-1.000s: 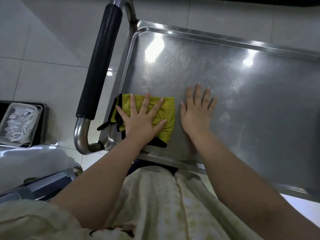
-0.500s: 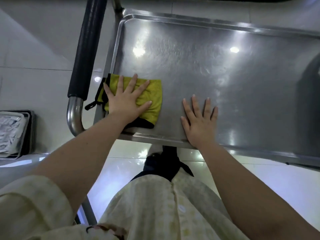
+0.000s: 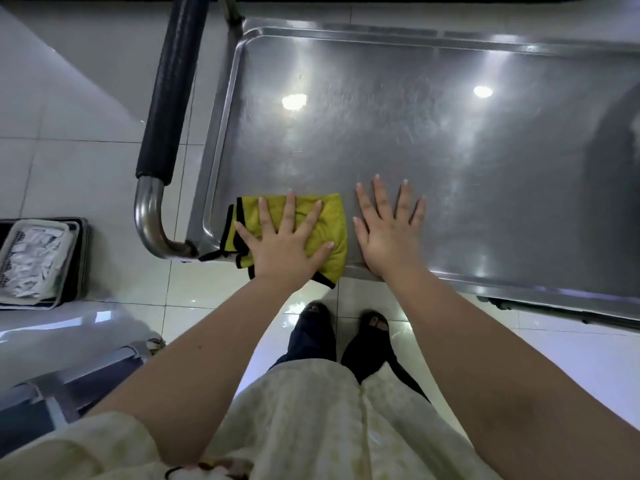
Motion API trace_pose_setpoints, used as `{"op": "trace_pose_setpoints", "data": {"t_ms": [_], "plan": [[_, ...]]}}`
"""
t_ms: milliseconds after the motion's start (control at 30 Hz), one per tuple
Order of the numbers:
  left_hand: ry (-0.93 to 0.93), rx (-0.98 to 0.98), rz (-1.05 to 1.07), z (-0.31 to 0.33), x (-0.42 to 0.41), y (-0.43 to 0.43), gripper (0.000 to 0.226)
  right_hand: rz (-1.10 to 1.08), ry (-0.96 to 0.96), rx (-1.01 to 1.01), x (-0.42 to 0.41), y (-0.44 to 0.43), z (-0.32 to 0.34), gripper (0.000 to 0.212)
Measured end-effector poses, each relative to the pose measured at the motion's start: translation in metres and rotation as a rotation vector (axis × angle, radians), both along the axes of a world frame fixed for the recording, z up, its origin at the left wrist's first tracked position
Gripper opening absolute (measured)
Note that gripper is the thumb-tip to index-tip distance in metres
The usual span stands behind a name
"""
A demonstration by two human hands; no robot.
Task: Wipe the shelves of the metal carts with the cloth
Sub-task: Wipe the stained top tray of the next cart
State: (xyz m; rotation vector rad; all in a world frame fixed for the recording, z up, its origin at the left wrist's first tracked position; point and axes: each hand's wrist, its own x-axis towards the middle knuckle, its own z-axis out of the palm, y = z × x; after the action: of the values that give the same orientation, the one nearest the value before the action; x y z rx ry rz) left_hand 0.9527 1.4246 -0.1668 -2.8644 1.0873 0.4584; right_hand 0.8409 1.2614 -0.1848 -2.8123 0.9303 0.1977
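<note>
A folded yellow cloth with black trim [image 3: 329, 220] lies on the near left corner of the metal cart's top shelf [image 3: 398, 109], its lower edge hanging over the front rim. My left hand [image 3: 282, 242] presses flat on the cloth with fingers spread. Just to the right, my right hand [image 3: 388, 233] rests flat on the bare steel beside the cloth, fingers straight.
The cart's handle with a black foam grip [image 3: 173, 81] runs along the left side. A basket of white packets [image 3: 33, 258] sits on the floor at the left. Another metal frame [image 3: 69, 382] shows at the lower left. My feet [image 3: 346, 327] stand on the tiled floor.
The cloth under my left hand has slid to the shelf's front edge and now overhangs it. My right hand stays flat beside it. The view has tilted down, showing my feet.
</note>
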Motion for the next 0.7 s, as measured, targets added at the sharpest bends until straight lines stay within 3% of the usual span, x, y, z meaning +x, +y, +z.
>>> {"op": "trace_pose_setpoints", "data": {"t_ms": [167, 433, 700], "plan": [[0.021, 0.026, 0.043, 0.004, -0.009, -0.019, 0.074, 0.034, 0.012, 0.114, -0.01, -0.024, 0.009, 0.057], [0.006, 0.074, 0.058, 0.012, -0.013, -0.043, 0.073, -0.031, 0.147, 0.037, -0.041, -0.131, 0.011, 0.074], [-0.042, 0.056, -0.064, 0.005, -0.065, -0.112, 0.075, 0.003, 0.106, 0.074, -0.041, -0.129, 0.014, 0.061]]}}
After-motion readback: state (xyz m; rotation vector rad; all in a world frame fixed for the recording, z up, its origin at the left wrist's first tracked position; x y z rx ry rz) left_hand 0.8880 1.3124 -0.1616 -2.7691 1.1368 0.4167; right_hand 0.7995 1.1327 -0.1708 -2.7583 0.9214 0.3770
